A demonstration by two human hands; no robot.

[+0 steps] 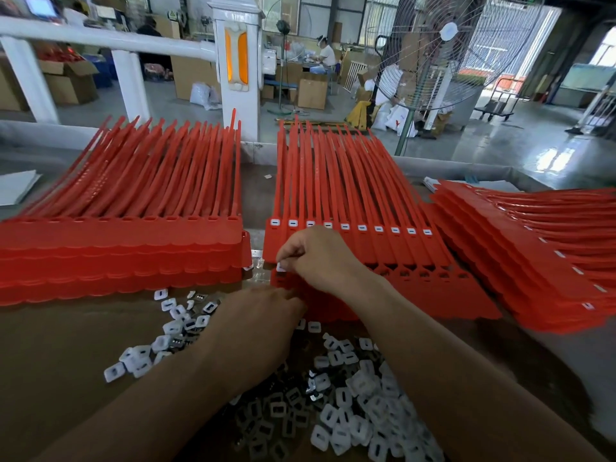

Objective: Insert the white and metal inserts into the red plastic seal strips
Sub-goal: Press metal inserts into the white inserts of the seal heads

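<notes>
A white insert (281, 267) is pinched between the thumb and curled fingers of the right hand (316, 258), right at the left end of a red strip sheet (433, 295) that lies at the front of the middle stack. The row of sockets along this sheet shows dark and unfilled to the right of the hand. The left hand (263, 318) lies just below, its fingers reaching to the near edge of the same sheet; they are blurred, and I cannot tell whether they hold anything.

Just behind the right hand, the top sheet of the middle stack (333, 181) carries a row of fitted inserts (345, 226), one white square at the head of each strip, with the long tails running away from the person.

A left stack (133, 235) of red strips sits beside it, apart by a narrow gap, its heads without white squares. A right stack (533, 255) lies at an angle, touching the middle one, with white squares along its edge.

Loose inserts (350, 411), white and metal mixed, are heaped on the brown table (66, 361) under both forearms, with a thinner scatter (166, 331) near the left stack.

Beyond the table stand a white post (236, 61) and a large fan (450, 45) on a workshop floor.
</notes>
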